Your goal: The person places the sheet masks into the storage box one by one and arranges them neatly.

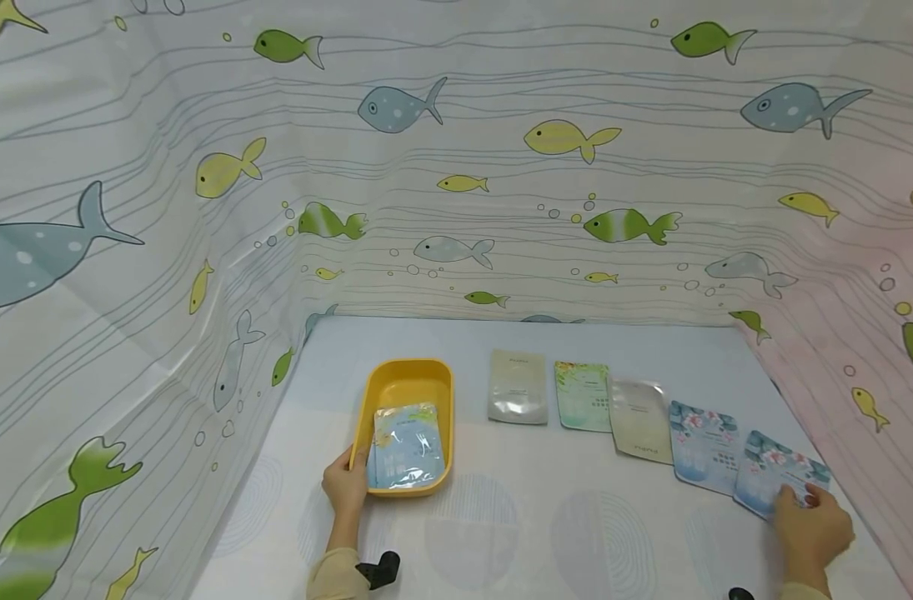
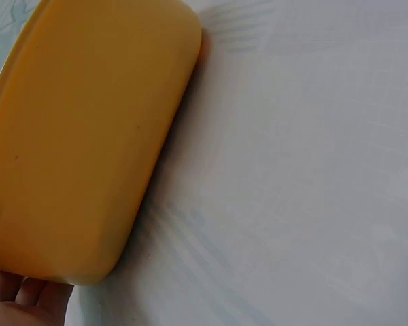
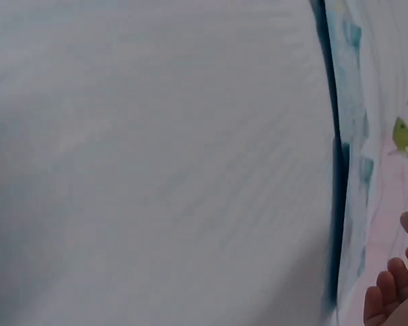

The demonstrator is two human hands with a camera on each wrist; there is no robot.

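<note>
In the head view my left hand (image 1: 346,485) grips the left rim of a yellow plastic basket (image 1: 446,392), with the thumb at the rim. Its fingers (image 2: 30,292) lie against the basket's outside wall in the left wrist view. Light blue face-mask sachets (image 1: 409,446) lie stacked inside. Far to the right, my right hand (image 1: 812,525) is over the lower right part of a blue floral mask sachet (image 1: 771,467), thumb and fingers loosely bent. The right wrist view shows the fingertips (image 3: 387,288) spread apart beside the sachets' edges, with nothing visible between them.
Left of that sachet, a row runs across the white table (image 1: 524,475): another blue floral sachet (image 1: 704,446), a beige one (image 1: 639,421), a green one (image 1: 582,396) and a second beige one (image 1: 518,386). Fish-patterned curtains (image 1: 456,225) enclose the table at the back and sides.
</note>
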